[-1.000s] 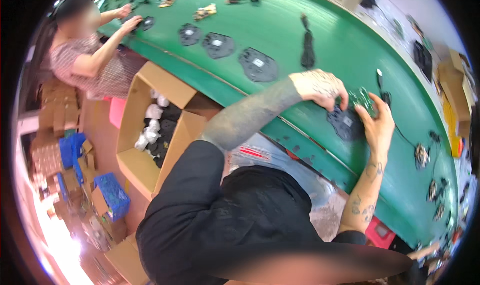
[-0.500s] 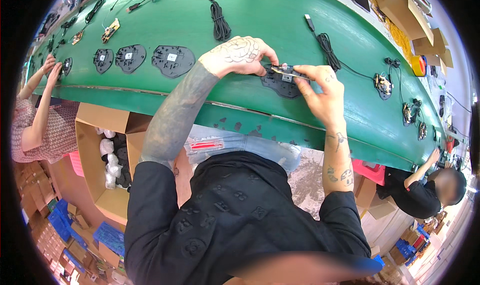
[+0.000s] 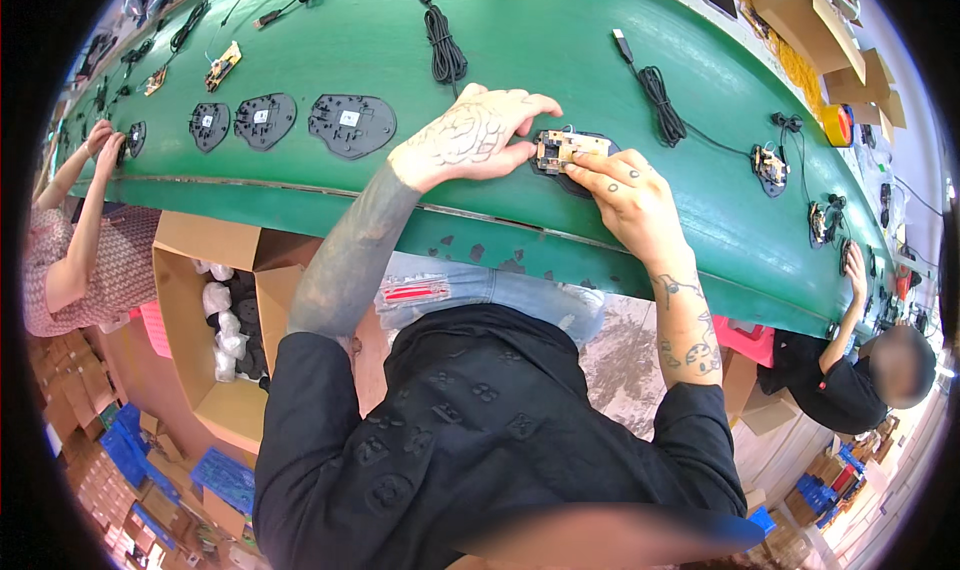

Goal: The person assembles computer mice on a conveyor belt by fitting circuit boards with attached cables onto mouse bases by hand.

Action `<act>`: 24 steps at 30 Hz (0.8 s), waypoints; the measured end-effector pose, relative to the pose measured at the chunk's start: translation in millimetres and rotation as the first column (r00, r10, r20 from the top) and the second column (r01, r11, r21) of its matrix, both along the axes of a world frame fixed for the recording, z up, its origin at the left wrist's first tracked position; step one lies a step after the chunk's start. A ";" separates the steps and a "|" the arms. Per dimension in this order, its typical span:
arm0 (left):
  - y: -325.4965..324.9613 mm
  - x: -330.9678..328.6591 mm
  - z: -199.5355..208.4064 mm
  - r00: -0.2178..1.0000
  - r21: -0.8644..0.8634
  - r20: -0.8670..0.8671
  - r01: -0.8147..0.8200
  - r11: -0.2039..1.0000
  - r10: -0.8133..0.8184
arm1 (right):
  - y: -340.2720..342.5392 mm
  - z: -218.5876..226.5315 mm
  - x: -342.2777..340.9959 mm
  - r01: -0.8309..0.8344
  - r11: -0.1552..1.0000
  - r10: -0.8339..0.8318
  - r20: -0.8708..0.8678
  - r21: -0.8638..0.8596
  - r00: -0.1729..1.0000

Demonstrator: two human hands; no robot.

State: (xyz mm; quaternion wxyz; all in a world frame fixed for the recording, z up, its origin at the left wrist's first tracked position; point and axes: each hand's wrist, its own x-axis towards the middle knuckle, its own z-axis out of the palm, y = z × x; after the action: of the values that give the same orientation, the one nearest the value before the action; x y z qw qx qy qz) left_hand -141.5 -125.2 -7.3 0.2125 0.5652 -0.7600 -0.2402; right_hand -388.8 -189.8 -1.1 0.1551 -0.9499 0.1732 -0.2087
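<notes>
A tan circuit board [image 3: 590, 144] with dark parts lies on a black plastic mouse base [image 3: 545, 161], which shows only at the edges beneath it. My right hand [image 3: 632, 192] grips the board's near right side, fingers bent over it. At the board's left end is my left hand [image 3: 470, 135], thumb tip close to it or touching it; its fingers are apart and hold nothing. Coiled black cables with plugs, one [image 3: 445, 50] beyond my left hand and another [image 3: 657, 105] beyond my right, lie on the green work surface [image 3: 540, 45].
Several bare mouse bases lie to the left, the nearest [image 3: 352, 125] beside my left forearm. Bases with boards [image 3: 770, 166] stand to the right. An open cardboard box [image 3: 208, 370] is below the surface edge. Other people work at the far left and right.
The board, earlier tilted up in my right hand, now lies flat over the base. My left hand has loosened, its fingers spreading. At the right, the other person's hand has reached further in.
</notes>
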 end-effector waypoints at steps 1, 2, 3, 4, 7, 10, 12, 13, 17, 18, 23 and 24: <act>6.5 1.1 -2.0 1.000 -0.052 -0.023 -0.016 0.999 0.015 | 0.5 -1.2 -0.7 0.005 1.000 -0.005 0.001 0.003 1.000; 12.3 -0.2 -3.4 0.998 -0.104 -0.047 -0.033 0.994 0.028 | 1.1 -2.8 -1.5 0.010 1.000 -0.010 -0.004 -0.003 1.000; 18.4 -6.0 -3.0 0.998 -0.207 0.021 -0.048 0.977 0.053 | 1.7 -4.2 -3.1 0.015 1.000 -0.015 -0.013 -0.006 1.000; 22.4 -10.3 -2.1 0.999 -0.202 0.018 -0.042 0.978 0.046 | 1.5 -4.8 -3.3 0.022 1.000 -0.022 -0.016 -0.001 1.000; 27.8 -22.8 1.9 0.975 -0.342 0.132 -0.123 0.931 0.178 | -1.4 -1.5 -0.2 0.017 1.000 -0.017 0.015 -0.026 1.000; 25.1 -34.1 -5.1 0.959 -0.365 0.164 -0.159 0.917 0.232 | -4.3 1.7 0.6 -0.028 0.998 0.029 0.010 -0.053 1.000; 26.0 -34.1 -4.7 0.962 -0.356 0.154 -0.160 0.921 0.226 | -4.2 3.6 1.4 -0.023 1.000 0.024 0.045 -0.018 0.999; 26.7 -34.6 -3.5 0.960 -0.356 0.152 -0.170 0.919 0.236 | -5.7 2.4 -0.3 -0.023 1.000 0.024 0.043 -0.012 0.999; 28.6 -41.0 2.4 0.941 -0.321 0.228 -0.170 0.932 0.250 | -8.9 -0.1 -9.9 0.012 0.999 -0.014 -0.037 -0.051 0.999; 29.3 -43.9 3.8 0.942 -0.312 0.227 -0.169 0.935 0.246 | -7.8 -0.4 -11.2 0.019 0.998 -0.023 -0.070 -0.060 0.997; 35.9 -53.4 6.6 0.889 -0.252 0.384 -0.160 0.954 0.250 | -11.2 5.5 -7.7 -0.015 0.999 0.007 -0.148 -0.051 0.989; 35.3 -53.7 6.8 0.878 -0.240 0.411 -0.155 0.958 0.245 | -12.7 4.9 -7.2 -0.032 0.998 0.022 -0.161 -0.063 0.987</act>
State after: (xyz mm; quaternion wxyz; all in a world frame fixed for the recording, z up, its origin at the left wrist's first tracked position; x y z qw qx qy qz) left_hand -195.2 -89.9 -0.4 0.1164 0.6562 -0.7455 -0.0066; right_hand -396.0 -202.5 3.7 0.1125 -0.9705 0.1653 -0.1349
